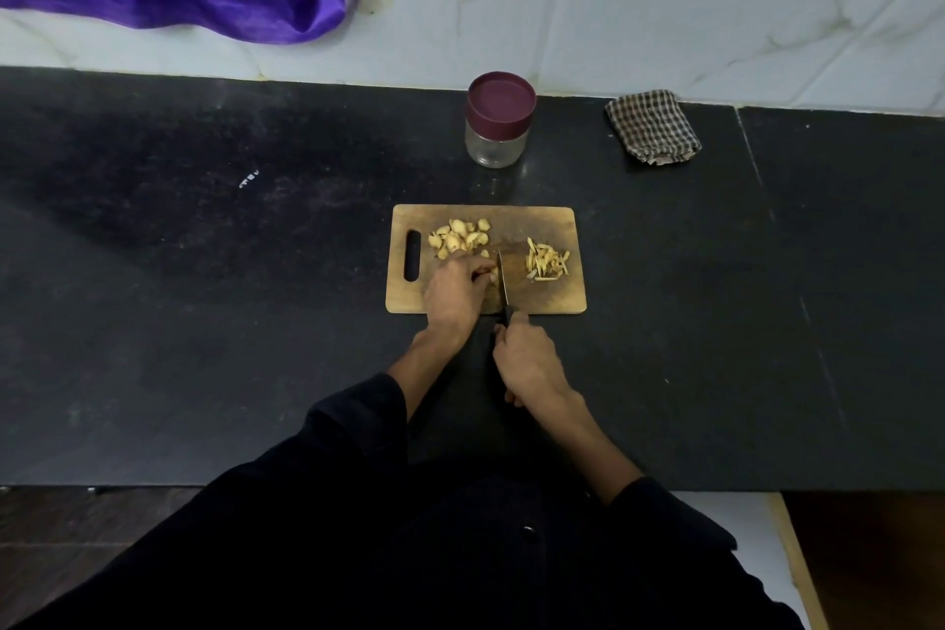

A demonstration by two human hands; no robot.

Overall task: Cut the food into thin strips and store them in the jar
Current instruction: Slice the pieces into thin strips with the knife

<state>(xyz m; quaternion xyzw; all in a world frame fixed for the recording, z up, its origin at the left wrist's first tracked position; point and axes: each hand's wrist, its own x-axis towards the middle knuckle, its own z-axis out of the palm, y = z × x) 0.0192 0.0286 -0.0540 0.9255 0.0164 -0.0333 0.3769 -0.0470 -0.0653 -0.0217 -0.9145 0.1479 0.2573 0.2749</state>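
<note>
Slicing stage: food at frame centre, on the cutting board (552,302).

The left hand (455,292) pinned a slice (492,277), fingers curled; the right hand (529,363) gripped the knife (503,284). Slices (457,236) and strips (546,262) looked light, stiff, small; best pinched in bunches. The jar (495,146) stood capped above.

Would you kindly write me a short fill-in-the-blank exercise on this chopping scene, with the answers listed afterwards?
1. The right hand grips the handle of the ____.
2. The jar stands beyond the cutting board with its lid ____.
3. The cut strips lie on the board's ____ side, apart from the uncut pieces.
4. The left hand steadies a piece beside the blade, on the ____.

Missing words: knife; on; right; board
</note>
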